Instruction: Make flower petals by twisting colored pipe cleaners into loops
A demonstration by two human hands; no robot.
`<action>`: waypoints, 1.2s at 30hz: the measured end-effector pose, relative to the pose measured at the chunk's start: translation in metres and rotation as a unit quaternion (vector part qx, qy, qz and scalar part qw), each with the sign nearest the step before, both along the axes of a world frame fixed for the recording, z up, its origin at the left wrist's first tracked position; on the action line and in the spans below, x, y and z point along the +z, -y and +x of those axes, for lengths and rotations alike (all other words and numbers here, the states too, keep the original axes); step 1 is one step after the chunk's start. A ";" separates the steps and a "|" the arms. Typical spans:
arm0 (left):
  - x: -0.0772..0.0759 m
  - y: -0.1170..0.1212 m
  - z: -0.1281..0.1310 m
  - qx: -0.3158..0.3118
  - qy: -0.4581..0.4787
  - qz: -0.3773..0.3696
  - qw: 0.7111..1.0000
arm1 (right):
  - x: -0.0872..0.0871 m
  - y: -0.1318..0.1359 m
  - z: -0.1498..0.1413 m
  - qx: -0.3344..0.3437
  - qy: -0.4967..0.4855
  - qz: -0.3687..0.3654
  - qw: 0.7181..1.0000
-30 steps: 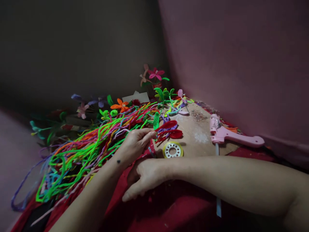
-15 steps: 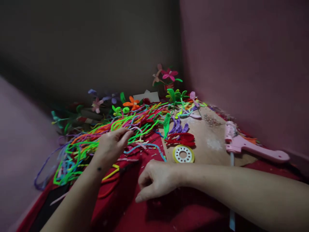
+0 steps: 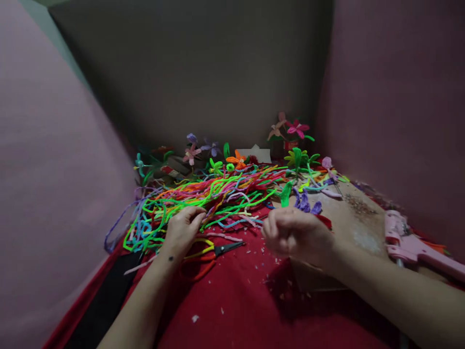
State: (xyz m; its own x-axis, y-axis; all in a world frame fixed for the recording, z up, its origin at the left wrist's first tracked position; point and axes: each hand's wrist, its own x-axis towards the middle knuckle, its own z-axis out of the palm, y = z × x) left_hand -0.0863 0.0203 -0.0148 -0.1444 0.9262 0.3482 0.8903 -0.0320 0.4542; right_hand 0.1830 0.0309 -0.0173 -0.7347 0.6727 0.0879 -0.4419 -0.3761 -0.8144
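Over the front edge of a heap of colourful pipe cleaners [image 3: 214,190], my left hand [image 3: 183,230] is closed with thumb and fingertips pinched together; what they hold, if anything, cannot be made out. A pair of scissors [image 3: 228,248] with yellow and red handles lies just right of that wrist. My right hand [image 3: 296,235] hovers at the left side of a cardboard sheet [image 3: 359,213], fingers curled in, their contents hidden. Behind it are purple fuzzy petals [image 3: 305,201], a green fuzzy leaf [image 3: 286,194] and part of a red fuzzy piece [image 3: 324,221].
A pink glue gun [image 3: 417,253] lies on the right, partly behind my right forearm. Fuzzy flowers, including an orange one [image 3: 237,159] and a pink one [image 3: 298,128], stand at the back. Scraps dot the red cloth [image 3: 218,315]. Walls enclose the far sides.
The view has swung left. My right hand has risen and moved forward, now covering the tape roll and most of the red pieces. More of the scissors shows. My left hand stays pinched by the heap.
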 end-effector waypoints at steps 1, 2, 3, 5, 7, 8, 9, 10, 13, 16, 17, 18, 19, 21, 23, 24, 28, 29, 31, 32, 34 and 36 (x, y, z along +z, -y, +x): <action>-0.002 -0.001 0.001 -0.007 -0.006 0.000 1.000 | 0.005 -0.004 0.004 -0.021 -0.031 -0.026 0.999; -0.003 -0.002 0.002 -0.012 -0.013 -0.001 1.000 | 0.011 -0.010 0.009 -0.046 -0.053 -0.041 0.997; -0.004 -0.005 0.003 -0.014 -0.022 -0.002 1.000 | 0.016 -0.016 0.015 -0.066 -0.070 -0.046 0.994; -0.007 -0.012 0.005 -0.011 -0.044 -0.008 0.999 | 0.025 -0.027 0.027 -0.108 -0.109 -0.036 0.988; -0.011 -0.022 0.006 -0.006 -0.066 -0.018 0.998 | 0.033 -0.037 0.039 -0.138 -0.140 -0.029 0.980; -0.013 -0.026 0.007 -0.002 -0.075 -0.022 0.997 | 0.036 -0.040 0.045 -0.145 -0.158 -0.020 0.977; -0.015 -0.030 0.007 0.003 -0.083 -0.024 0.996 | 0.039 -0.042 0.049 -0.154 -0.172 -0.015 0.973; -0.016 -0.033 0.008 0.007 -0.090 -0.025 0.996 | 0.042 -0.044 0.053 -0.166 -0.179 -0.010 0.970; -0.019 -0.036 0.011 0.014 -0.098 -0.019 0.995 | 0.046 -0.046 0.058 -0.215 -0.152 0.019 0.965; -0.018 -0.033 0.012 0.015 -0.092 -0.005 0.996 | 0.040 -0.051 0.053 -0.261 -0.020 0.099 0.960; -0.018 -0.032 0.012 0.017 -0.089 0.000 0.996 | 0.036 -0.053 0.051 -0.272 0.056 0.140 0.950; -0.017 -0.031 0.011 0.019 -0.086 0.004 0.996 | 0.032 -0.055 0.048 -0.279 0.127 0.177 0.935; -0.017 -0.030 0.011 0.020 -0.084 0.009 0.996 | 0.028 -0.058 0.045 -0.281 0.177 0.207 0.921; -0.018 -0.028 0.009 0.023 -0.084 0.019 0.996 | 0.021 -0.061 0.042 -0.272 0.186 0.223 0.917; -0.018 -0.026 0.008 0.025 -0.089 0.036 0.995 | 0.019 -0.064 0.042 -0.284 0.172 0.228 0.915; -0.018 -0.025 0.007 0.025 -0.095 0.047 0.994 | 0.019 -0.066 0.042 -0.299 0.180 0.236 0.907; -0.010 -0.022 0.017 0.012 -0.141 0.100 0.985 | 0.026 -0.076 0.037 -0.370 0.356 0.334 0.790; -0.007 -0.023 0.023 0.003 -0.156 0.108 0.982 | 0.027 -0.081 0.033 -0.378 0.418 0.369 0.739; -0.001 -0.028 0.039 -0.024 -0.184 0.115 0.976 | 0.029 -0.092 0.021 -0.343 0.561 0.470 0.589; 0.000 -0.033 0.049 -0.045 -0.198 0.111 0.973 | 0.029 -0.098 0.014 -0.329 0.587 0.483 0.560; 0.001 -0.045 0.069 -0.083 -0.222 0.102 0.966 | 0.026 -0.109 -0.001 -0.308 0.621 0.497 0.522; -0.002 -0.059 0.087 -0.101 -0.240 0.092 0.961 | 0.022 -0.117 -0.014 -0.278 0.657 0.509 0.481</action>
